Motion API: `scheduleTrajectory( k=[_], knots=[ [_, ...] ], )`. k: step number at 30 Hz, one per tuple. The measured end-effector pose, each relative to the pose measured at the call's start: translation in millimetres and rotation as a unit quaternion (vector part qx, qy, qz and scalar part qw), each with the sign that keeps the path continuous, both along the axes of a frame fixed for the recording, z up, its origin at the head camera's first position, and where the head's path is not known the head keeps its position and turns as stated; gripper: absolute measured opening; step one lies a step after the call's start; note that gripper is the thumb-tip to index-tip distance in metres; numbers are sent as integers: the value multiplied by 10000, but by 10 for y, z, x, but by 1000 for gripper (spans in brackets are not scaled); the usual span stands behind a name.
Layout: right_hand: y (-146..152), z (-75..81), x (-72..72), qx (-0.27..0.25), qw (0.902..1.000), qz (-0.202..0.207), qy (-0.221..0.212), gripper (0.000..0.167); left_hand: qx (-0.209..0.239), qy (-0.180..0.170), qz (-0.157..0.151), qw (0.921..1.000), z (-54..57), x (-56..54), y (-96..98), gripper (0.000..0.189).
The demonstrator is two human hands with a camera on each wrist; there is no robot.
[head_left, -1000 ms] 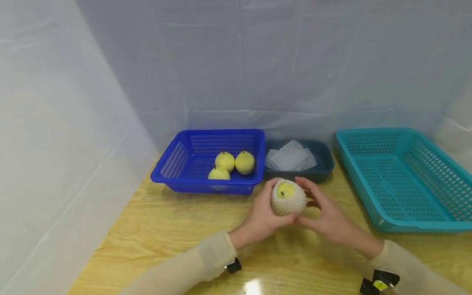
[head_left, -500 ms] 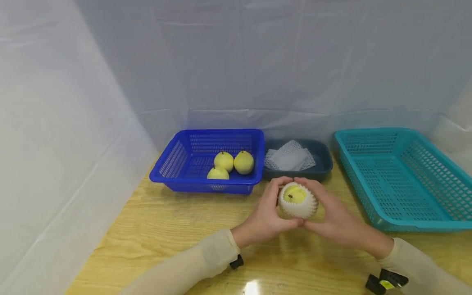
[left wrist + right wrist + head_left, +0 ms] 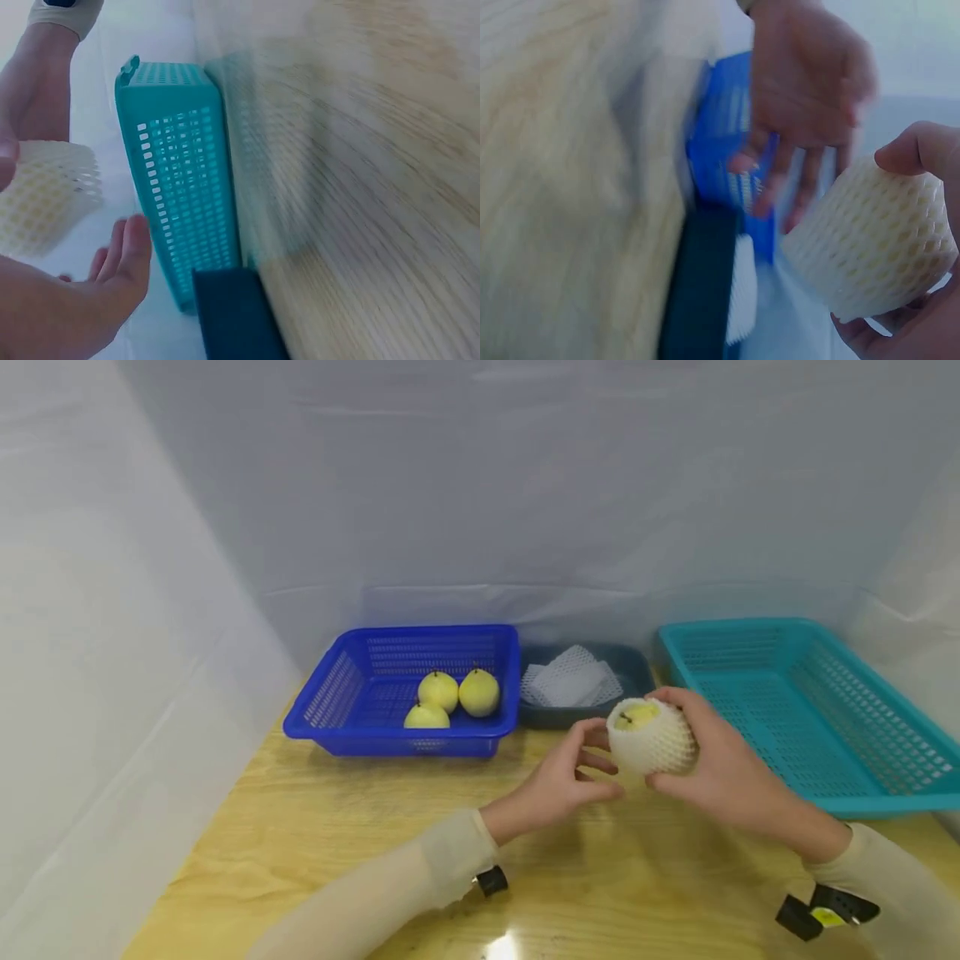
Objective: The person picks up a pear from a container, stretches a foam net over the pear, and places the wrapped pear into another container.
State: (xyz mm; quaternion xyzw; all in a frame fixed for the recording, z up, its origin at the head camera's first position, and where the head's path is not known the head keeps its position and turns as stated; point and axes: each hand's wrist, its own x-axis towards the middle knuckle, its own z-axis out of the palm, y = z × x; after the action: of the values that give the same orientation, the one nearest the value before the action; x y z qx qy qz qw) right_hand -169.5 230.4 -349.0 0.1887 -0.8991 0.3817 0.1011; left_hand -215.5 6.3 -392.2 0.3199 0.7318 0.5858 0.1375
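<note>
A pear (image 3: 637,717) in a white foam net sleeve (image 3: 658,745) is held above the table by my right hand (image 3: 731,768), thumb and fingers curled round its side. The stem end shows through the sleeve's opening in the head view. My left hand (image 3: 558,785) is just left of the pear with fingers loosely bent and nothing in them. In the right wrist view the left hand (image 3: 806,90) appears with its fingers spread, beside the sleeve (image 3: 874,240). Three bare pears (image 3: 478,693) lie in the blue basket (image 3: 300,718).
A dark tray (image 3: 637,668) with several flat foam net sleeves (image 3: 573,681) stands between the blue basket and a teal basket (image 3: 930,806) at the right. The wooden table (image 3: 337,827) meets white sheeting (image 3: 150,693) at the left and back.
The sleeved pear was between both hands. My left hand has come off it, and the right hand has carried it to the right and tilted it. The head view has shifted slightly right.
</note>
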Motion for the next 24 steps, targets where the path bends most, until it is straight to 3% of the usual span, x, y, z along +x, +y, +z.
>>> scheduleTrajectory(
  k=[4,7,14,20,24],
  knots=[
    [167,148,-12,108,9993,-313,-148,90,-413,-567,-9,9975,-45,-80,135,56],
    [312,231,-49,201,9983,-505,-196,92,-717,-795,41,9943,-58,-115,307,46],
    [648,393,-176,362,9947,-927,-248,95,-877,-1350,103,9869,-18,-168,822,39],
    [813,477,-330,749,9914,-1003,-391,95,-1090,-1386,-174,9842,-21,-217,1112,39],
    [904,522,-419,961,9898,-972,-393,93,-1176,-1596,-75,9801,-73,-257,1284,39]
  ],
)
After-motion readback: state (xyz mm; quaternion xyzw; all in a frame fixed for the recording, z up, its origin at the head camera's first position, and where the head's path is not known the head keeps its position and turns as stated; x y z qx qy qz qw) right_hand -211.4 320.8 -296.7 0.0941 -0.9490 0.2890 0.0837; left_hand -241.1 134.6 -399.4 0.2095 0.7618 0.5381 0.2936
